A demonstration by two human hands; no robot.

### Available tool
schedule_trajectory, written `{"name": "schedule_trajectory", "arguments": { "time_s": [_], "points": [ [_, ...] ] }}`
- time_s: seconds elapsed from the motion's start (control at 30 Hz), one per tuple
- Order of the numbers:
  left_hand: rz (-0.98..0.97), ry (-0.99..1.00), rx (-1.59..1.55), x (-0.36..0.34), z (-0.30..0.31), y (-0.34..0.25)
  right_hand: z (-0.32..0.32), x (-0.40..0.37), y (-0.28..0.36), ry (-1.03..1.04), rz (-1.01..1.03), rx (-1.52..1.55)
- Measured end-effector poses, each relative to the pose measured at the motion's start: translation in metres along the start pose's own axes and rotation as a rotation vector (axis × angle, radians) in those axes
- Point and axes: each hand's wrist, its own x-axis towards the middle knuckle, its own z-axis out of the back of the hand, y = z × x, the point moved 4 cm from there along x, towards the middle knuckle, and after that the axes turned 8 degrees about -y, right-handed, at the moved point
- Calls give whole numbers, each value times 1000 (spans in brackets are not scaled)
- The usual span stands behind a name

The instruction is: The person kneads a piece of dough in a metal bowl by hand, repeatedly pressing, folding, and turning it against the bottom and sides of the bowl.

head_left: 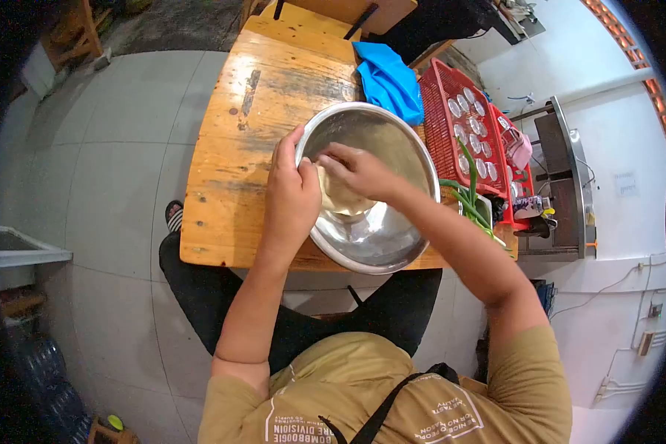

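Note:
A large metal bowl (377,255) rests tilted at the near edge of the wooden table (222,177). My left hand (292,181) is wrapped round the bowl's left rim, thumb on top. Inside the bowl, my right hand (357,172) has its fingers curled at the inner left wall, over a pale, dough-like mass (340,198). Its fingertips touch the upper part of this mass near my left thumb; whether they pinch any of it is hard to make out.
Beyond the bowl lies a blue cloth or bag (389,80). A red basket (438,111) with several clear cups stands at the right, green onions (470,194) beside it. Farther right is a dark metal stand (562,177). My legs are under the table's near edge.

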Motion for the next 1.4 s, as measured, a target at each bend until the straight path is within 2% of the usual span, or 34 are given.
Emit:
{"name": "schedule_trajectory", "arguments": {
  "time_s": [0.03, 0.1, 0.13, 0.23, 0.3, 0.33, 0.4, 0.43, 0.5, 0.67, 0.73, 0.83, 0.87, 1.03, 1.1, 1.17, 1.23, 1.27, 1.37, 1.4],
  "points": [
    [7, -12, 6, -1, 0, 0, 13, -11, -1, 6, -1, 4],
    [5, -16, 12, 0, -1, -2, 39, -35, 17, 174, 247, -100],
    [3, -12, 30, 0, -1, -4, 51, -42, 20, 169, 244, -98],
    [10, 17, 56, 0, -2, -7, 64, -56, 26, 235, 131, -222],
    [44, 23, 31, 0, -3, -5, 67, -58, 26, 82, -110, -465],
    [51, 30, 35, 0, -4, -6, 58, -60, 27, 85, -118, -459],
    [66, 32, 8, 1, -4, -6, 44, -59, 22, -31, -326, -522],
    [73, 32, 13, 2, -4, -5, 38, -56, 24, -24, -328, -517],
    [21, 34, -13, 2, -5, -4, 20, -51, 22, 219, -358, -651],
    [59, 46, -5, 3, -5, -6, 10, -30, 4, 207, -275, -644],
    [57, 59, 8, 3, -7, -6, 7, -24, 0, 83, -147, -552],
    [41, 44, 29, 3, -7, -5, 5, -15, 0, -49, -81, -527],
    [45, 25, 60, 3, -7, -5, 5, -10, -3, -51, -167, -534],
    [60, -15, 23, 2, -9, -5, 9, -11, -22, -171, -174, -506],
    [92, -9, -38, 2, -10, -5, 5, -26, -7, -284, 136, -513],
    [107, 2, -63, 0, -12, -3, 6, -44, 7, -210, 128, -594],
    [48, 6, -48, -5, -16, 2, 9, -60, 11, -68, 21, -593],
    [23, -8, -39, -8, -18, 6, 18, -71, 16, 67, -61, -570],
    [30, 17, -46, -10, -19, -3, 33, -114, 15, 47, 30, -434],
    [33, 19, -50, -9, -19, -3, 46, -115, 25, 279, -135, -370]
  ]
}}
